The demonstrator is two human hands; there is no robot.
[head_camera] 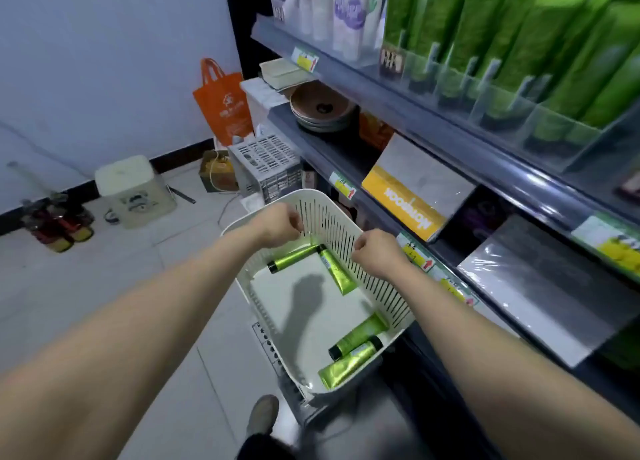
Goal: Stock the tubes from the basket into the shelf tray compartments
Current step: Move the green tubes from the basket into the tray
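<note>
- Tubes, four of them, lie flat on the floor of a white basket [377,288]. They are shiny green with black caps, round at the cap end and pressed flat at the other.
- Two tubes sit at the far end: far left tube [292,259] and far right tube [336,269], caps close together like a corner.
- Two more sit at the near end, side by side and touching: upper near tube [360,335] and lower near tube [349,364].
- The basket is smooth plastic, with thin slits down its walls and round corners. It rests on a grey crate [301,400] beside the shelf.
- The left hand [278,226] is over the far left rim, fingers curled in tight. I cannot tell if it grips the rim.
- The right hand [375,253] is at the right wall, also curled like a fist. I cannot tell if it holds anything.
- Both arms are bare and reach out long and straight.
- Up on the top shelf is a clear tray [540,127] with see-through walls between its slots. Tall green tubes [540,44] stand in the slots, leaning back.
- The shelf edge [398,89] is grey and shiny, with yellow price tags.
- An orange bag [223,103] and a white bin [133,191] stand on the tiled floor.
</note>
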